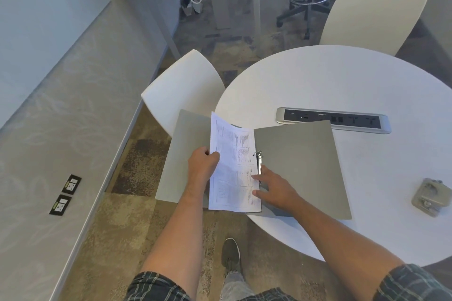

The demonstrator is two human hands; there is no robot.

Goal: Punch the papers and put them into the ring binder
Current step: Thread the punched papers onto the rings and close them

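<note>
Hands [203,162] [274,188], two; binder [298,166], one; punch [430,197], one.

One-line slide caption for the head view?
Left hand holds papers in the open binder; right hand at the rings, punch aside.

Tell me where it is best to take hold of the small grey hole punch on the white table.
Probably grip the small grey metal hole punch across its two long sides, coming from above. It lies flat and alone near the round white table's right edge, with nothing beside it.
</note>
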